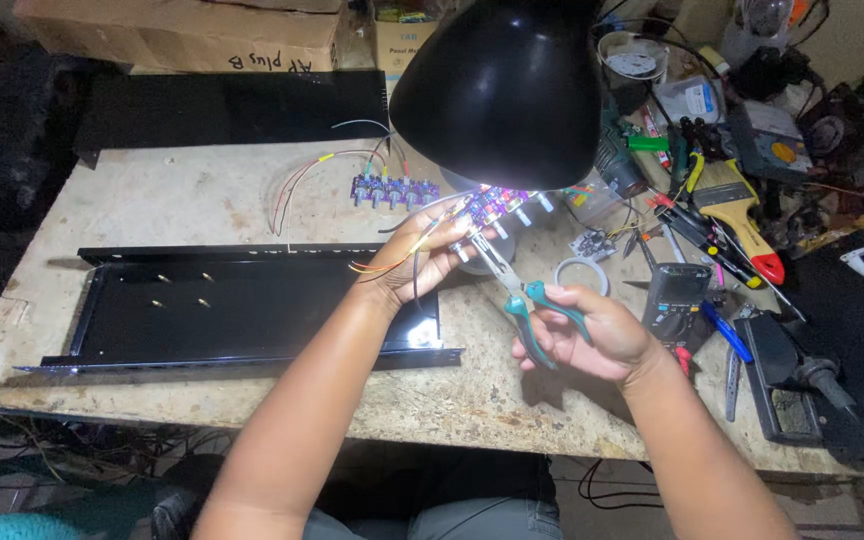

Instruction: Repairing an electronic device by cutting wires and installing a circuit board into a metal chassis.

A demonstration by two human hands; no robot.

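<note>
The left hand (422, 255) grips a small circuit board (492, 208) with knobs and coloured wires under the black lamp (502, 85). The right hand (592, 335) clasps green-handled pliers (522, 295), their tips touching the board, above the counter (202, 195) beside a black metal tray (252, 300).

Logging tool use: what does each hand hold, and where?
Right hand grips green-handled pliers by the handles; left hand holds a small circuit board by its edge.
</note>
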